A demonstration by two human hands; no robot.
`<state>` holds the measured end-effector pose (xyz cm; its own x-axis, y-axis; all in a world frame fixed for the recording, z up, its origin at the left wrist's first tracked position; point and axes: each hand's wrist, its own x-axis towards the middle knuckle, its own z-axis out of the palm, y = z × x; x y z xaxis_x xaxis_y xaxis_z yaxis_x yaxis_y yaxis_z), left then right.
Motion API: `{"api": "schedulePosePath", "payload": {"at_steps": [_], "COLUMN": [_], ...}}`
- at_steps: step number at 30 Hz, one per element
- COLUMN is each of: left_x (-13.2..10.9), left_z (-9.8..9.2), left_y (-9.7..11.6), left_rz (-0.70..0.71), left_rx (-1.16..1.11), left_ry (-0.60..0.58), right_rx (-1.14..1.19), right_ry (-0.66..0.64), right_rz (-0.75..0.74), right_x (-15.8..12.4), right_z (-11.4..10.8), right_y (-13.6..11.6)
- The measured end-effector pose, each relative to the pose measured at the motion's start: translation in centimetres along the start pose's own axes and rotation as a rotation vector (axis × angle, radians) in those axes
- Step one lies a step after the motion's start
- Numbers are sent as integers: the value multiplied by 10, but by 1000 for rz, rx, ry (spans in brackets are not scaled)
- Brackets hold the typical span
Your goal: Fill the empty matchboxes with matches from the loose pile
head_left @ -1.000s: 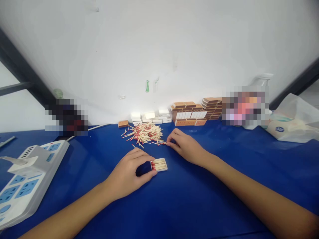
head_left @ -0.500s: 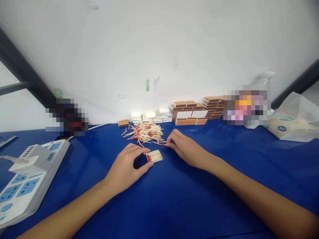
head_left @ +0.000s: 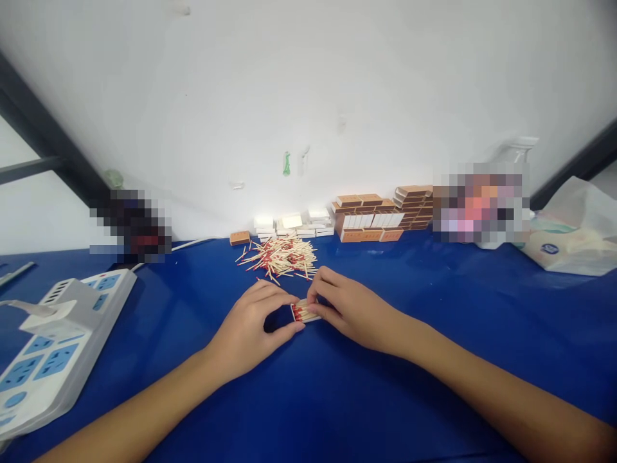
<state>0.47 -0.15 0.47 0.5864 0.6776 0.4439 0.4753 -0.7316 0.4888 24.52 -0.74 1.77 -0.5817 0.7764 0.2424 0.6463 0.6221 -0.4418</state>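
Observation:
A small white matchbox tray (head_left: 292, 314) filled with red-headed matches (head_left: 303, 313) lies on the blue table. My left hand (head_left: 255, 325) grips its left end between thumb and fingers. Over the tray's right end, my right hand (head_left: 344, 308) is closed in a pinch on a match, most of which its fingers hide. Just behind both hands spreads a loose heap of matches (head_left: 284, 256), heads pointing various ways.
Behind the heap stand white tray stacks (head_left: 292, 224) and one brown matchbox (head_left: 240, 238). Stacked matchboxes (head_left: 371, 222) line the wall farther right. A white power strip (head_left: 103, 321) lies at left, a tissue pack (head_left: 569, 247) at right.
My right hand has moved left and nearer, bringing a match from beside the heap to the tray. My left hand and the tray have shifted slightly right and nearer.

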Motion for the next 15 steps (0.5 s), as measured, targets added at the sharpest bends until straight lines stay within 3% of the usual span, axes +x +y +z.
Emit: {"api": "schedulePosePath", "payload": {"at_steps": [15], "left_x": [-2], "left_z": [-2], "left_y": [-4], "left_rz": [6], "left_rx": [21], "left_ry": [-3], "right_rx": [39], "right_ry": [-6], "right_rz": [32], "right_x": [-1], "right_z": [-6], "right_y": [11]}}
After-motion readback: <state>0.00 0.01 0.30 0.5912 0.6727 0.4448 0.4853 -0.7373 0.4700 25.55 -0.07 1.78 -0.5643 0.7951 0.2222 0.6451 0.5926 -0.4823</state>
